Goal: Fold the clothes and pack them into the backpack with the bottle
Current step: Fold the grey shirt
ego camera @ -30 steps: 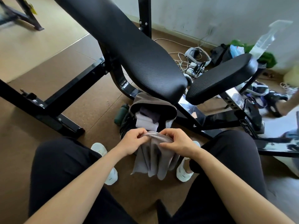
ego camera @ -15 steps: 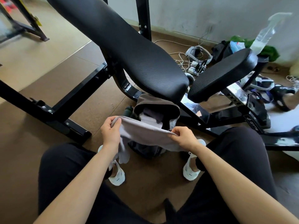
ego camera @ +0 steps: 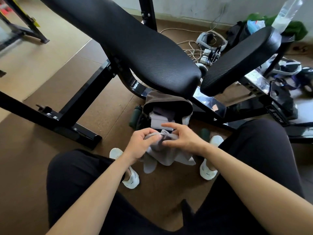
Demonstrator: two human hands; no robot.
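Note:
A grey garment (ego camera: 166, 154) hangs bunched between my knees, just in front of the open backpack (ego camera: 166, 100). My left hand (ego camera: 141, 144) is shut on its upper left part. My right hand (ego camera: 182, 137) rests on the cloth's top with fingers spread, thumb pressing the fabric. The dark backpack stands on the floor under the bench, its mouth open, with folded white and grey clothes (ego camera: 160, 117) inside. A dark green bottle (ego camera: 135, 115) lies against the backpack's left side.
A black weight bench (ego camera: 135, 41) with a second pad (ego camera: 243, 60) looms over the backpack. Its steel frame (ego camera: 71, 109) crosses the brown floor on the left. Cables, headsets and bags (ego camera: 210, 46) clutter the floor at the back right. My white slippers (ego camera: 131, 179) flank the garment.
Half a second ago my hands held the garment stretched wide apart. They have come together and the cloth is bunched between them, with my right fingers now loosened.

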